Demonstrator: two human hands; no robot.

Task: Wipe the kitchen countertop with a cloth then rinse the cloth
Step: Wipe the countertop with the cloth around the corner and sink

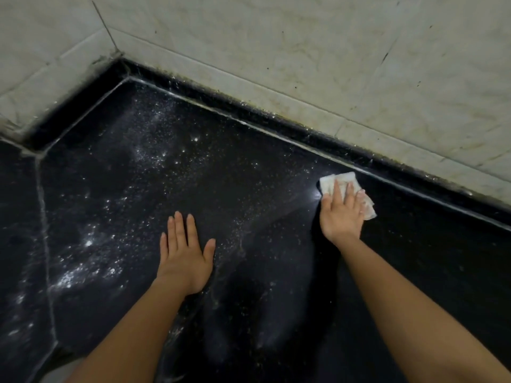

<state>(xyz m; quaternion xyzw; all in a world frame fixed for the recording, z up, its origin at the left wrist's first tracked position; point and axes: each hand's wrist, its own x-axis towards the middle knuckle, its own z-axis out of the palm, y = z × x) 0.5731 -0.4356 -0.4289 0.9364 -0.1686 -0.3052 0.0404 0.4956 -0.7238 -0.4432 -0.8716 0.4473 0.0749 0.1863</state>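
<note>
Head view: right hand [341, 214] presses a small white folded cloth [343, 178] onto the black speckled stone table [249, 167], near its back edge below the pale tiled wall [304, 51]; grip spread, fingers straight. Left hand [184, 258] rests flat on the table, grip apart, holding nothing. White powdery specks [91, 244] lie leftward: even pressure and overlapping strokes toward them should serve.

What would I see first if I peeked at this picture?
The white cloth stands out against the black countertop, at the right near the back edge, with the right hand pressing flat on it. The left hand rests flat on the counter in the middle. White specks are scattered across the left side.
</note>
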